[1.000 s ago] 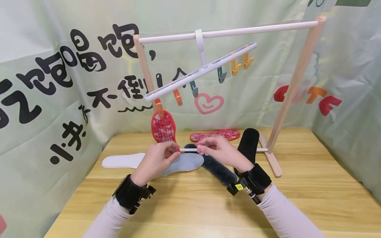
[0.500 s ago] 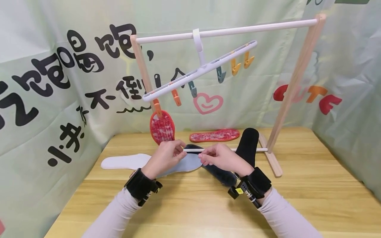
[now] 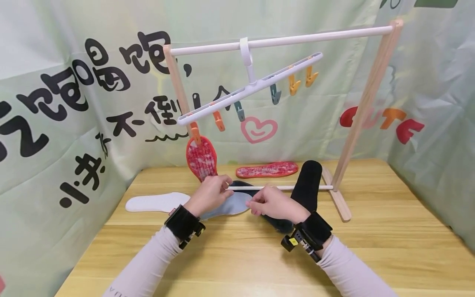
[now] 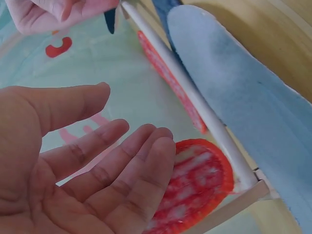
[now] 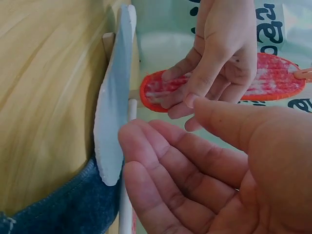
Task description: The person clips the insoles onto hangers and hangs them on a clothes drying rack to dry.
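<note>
A red-and-white insole hangs from an orange clip at the hanger's low left end. My left hand is beside its lower end; in the left wrist view its fingers are loosely bent around nothing. My right hand, also holding nothing, hovers near the tip of a grey-blue insole. The right wrist view shows its relaxed fingers. On the table behind lies a second red insole. A white insole lies left, partly hidden by my left hand.
The tilted white hanger hooks over the top rod of a wooden rack. Several other clips dangle from it. A dark blue insole and a black insole lie near my right hand. The rack's lower white rod crosses behind both hands.
My left hand has moved right, away from the hanging red insole's lower end. The right hand has lowered slightly. The hanging insole stays clipped.
</note>
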`<state>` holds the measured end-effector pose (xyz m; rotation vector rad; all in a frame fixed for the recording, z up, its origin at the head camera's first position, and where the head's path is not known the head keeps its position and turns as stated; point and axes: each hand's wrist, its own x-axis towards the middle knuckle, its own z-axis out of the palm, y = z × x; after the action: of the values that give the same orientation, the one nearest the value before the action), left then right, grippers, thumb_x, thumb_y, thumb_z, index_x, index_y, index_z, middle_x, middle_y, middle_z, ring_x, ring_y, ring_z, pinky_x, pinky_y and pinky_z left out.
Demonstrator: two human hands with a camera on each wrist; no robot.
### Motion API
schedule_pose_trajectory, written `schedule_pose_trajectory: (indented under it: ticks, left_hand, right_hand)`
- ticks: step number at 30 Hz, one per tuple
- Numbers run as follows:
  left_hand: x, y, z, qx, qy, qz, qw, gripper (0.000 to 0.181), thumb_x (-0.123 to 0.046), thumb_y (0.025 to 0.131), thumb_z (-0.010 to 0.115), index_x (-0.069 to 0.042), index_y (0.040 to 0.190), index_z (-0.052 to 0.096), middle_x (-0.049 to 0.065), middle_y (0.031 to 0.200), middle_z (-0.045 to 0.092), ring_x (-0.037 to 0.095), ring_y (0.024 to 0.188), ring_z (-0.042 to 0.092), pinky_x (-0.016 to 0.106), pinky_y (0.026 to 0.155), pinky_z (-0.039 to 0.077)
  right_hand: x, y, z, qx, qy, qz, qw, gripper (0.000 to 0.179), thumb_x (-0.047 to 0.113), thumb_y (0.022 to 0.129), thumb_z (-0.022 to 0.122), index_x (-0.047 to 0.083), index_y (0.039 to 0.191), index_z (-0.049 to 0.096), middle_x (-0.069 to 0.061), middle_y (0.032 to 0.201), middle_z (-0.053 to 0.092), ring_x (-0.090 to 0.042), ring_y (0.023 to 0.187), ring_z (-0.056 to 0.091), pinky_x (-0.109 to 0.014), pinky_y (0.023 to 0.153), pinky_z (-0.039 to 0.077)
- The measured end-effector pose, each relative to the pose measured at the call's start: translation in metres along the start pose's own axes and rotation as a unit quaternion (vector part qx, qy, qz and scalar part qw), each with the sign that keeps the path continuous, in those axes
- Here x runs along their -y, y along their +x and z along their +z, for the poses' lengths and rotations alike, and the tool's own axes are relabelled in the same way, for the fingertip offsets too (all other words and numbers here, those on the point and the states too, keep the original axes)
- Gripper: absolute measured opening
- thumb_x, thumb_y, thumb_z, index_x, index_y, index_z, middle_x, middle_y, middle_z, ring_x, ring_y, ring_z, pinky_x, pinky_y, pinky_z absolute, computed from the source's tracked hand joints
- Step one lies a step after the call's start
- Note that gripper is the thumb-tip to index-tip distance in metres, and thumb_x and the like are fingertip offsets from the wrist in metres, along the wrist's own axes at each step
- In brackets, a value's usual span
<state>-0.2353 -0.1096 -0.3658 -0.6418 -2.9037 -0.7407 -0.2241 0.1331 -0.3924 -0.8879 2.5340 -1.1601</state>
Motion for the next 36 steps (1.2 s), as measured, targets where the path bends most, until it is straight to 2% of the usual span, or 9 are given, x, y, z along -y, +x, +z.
schedule_pose_trajectory:
  ticks: [3, 7, 13, 17, 20, 23, 27, 30, 36]
  left_hand:
    - [0.002, 0.003, 0.003, 0.011, 0.004, -0.011, 0.9999, 0.023, -0.013, 0.097, 0.08, -0.007, 0.118, 0.076, 0.011, 0.107, 0.08, 0.026, 0.103, 0.076, 0.044, 0.092, 0.063]
    - [0.007, 0.006, 0.008, 0.028, 0.014, -0.015, 0.9994, 0.024, -0.013, 0.097, 0.079, -0.006, 0.12, 0.076, 0.013, 0.109, 0.08, 0.028, 0.106, 0.077, 0.044, 0.093, 0.063]
    - [0.01, 0.01, 0.014, 0.035, 0.023, -0.01, 0.9991, 0.027, -0.013, 0.097, 0.08, -0.002, 0.121, 0.076, 0.012, 0.102, 0.08, 0.025, 0.097, 0.075, 0.043, 0.087, 0.062]
    - [0.012, 0.013, 0.017, 0.043, 0.032, -0.018, 0.9984, 0.028, -0.014, 0.097, 0.08, -0.001, 0.121, 0.076, 0.013, 0.105, 0.08, 0.026, 0.098, 0.075, 0.043, 0.089, 0.062]
    - [0.014, 0.015, 0.02, 0.049, 0.035, -0.025, 0.9979, 0.028, -0.015, 0.098, 0.079, -0.001, 0.122, 0.076, 0.015, 0.111, 0.08, 0.027, 0.103, 0.075, 0.044, 0.092, 0.062]
    - [0.016, 0.016, 0.023, 0.05, 0.037, -0.027, 0.9977, 0.027, -0.016, 0.099, 0.079, -0.002, 0.122, 0.077, 0.013, 0.111, 0.079, 0.026, 0.104, 0.075, 0.044, 0.093, 0.061]
    - [0.017, 0.016, 0.025, 0.045, 0.042, -0.025, 0.9978, 0.025, -0.016, 0.099, 0.079, -0.003, 0.12, 0.077, 0.012, 0.109, 0.079, 0.025, 0.101, 0.074, 0.044, 0.091, 0.062]
    - [0.018, 0.015, 0.026, 0.042, 0.049, -0.023, 0.9977, 0.022, -0.015, 0.098, 0.079, -0.003, 0.116, 0.077, 0.012, 0.108, 0.079, 0.026, 0.101, 0.075, 0.045, 0.091, 0.061]
    - [0.021, 0.015, 0.028, 0.046, 0.058, -0.031, 0.9968, 0.022, -0.015, 0.097, 0.08, -0.003, 0.115, 0.078, 0.012, 0.11, 0.079, 0.027, 0.106, 0.075, 0.046, 0.094, 0.061]
  right_hand:
    - [-0.002, -0.001, 0.002, 0.009, 0.004, 0.017, 0.9998, 0.033, 0.028, 0.108, 0.066, 0.004, 0.092, 0.082, -0.011, 0.082, 0.08, -0.027, 0.078, 0.074, -0.024, 0.067, 0.053]
    - [-0.003, 0.0, 0.006, 0.018, 0.003, 0.018, 0.9997, 0.036, 0.028, 0.108, 0.066, 0.004, 0.088, 0.082, -0.01, 0.08, 0.08, -0.028, 0.077, 0.075, -0.024, 0.064, 0.051]
    - [-0.003, 0.001, 0.011, 0.027, 0.0, 0.018, 0.9995, 0.036, 0.028, 0.107, 0.068, 0.003, 0.085, 0.083, -0.01, 0.076, 0.079, -0.028, 0.075, 0.076, -0.023, 0.064, 0.054]
    - [-0.004, 0.001, 0.013, 0.031, -0.007, 0.023, 0.9992, 0.035, 0.029, 0.107, 0.069, 0.004, 0.087, 0.084, -0.008, 0.077, 0.08, -0.023, 0.073, 0.076, -0.023, 0.061, 0.05]
    - [-0.004, 0.002, 0.016, 0.032, -0.012, 0.026, 0.9991, 0.033, 0.028, 0.106, 0.069, 0.004, 0.089, 0.084, -0.007, 0.077, 0.079, -0.017, 0.068, 0.071, -0.023, 0.055, 0.04]
    - [-0.004, 0.003, 0.019, 0.03, -0.016, 0.03, 0.9989, 0.033, 0.028, 0.106, 0.07, 0.004, 0.087, 0.083, -0.006, 0.074, 0.077, -0.011, 0.06, 0.06, -0.023, 0.053, 0.032]
    - [-0.002, 0.006, 0.023, 0.028, -0.018, 0.038, 0.9987, 0.034, 0.028, 0.106, 0.07, 0.005, 0.083, 0.082, -0.004, 0.07, 0.074, -0.008, 0.054, 0.047, -0.022, 0.053, 0.03]
    - [-0.002, 0.007, 0.026, 0.027, -0.025, 0.045, 0.9983, 0.036, 0.029, 0.106, 0.07, 0.007, 0.08, 0.082, -0.003, 0.068, 0.073, -0.007, 0.052, 0.045, -0.021, 0.052, 0.03]
    - [-0.004, 0.008, 0.031, 0.019, -0.045, 0.048, 0.9976, 0.036, 0.028, 0.105, 0.07, 0.01, 0.077, 0.082, 0.002, 0.067, 0.074, -0.005, 0.054, 0.05, -0.021, 0.053, 0.031]
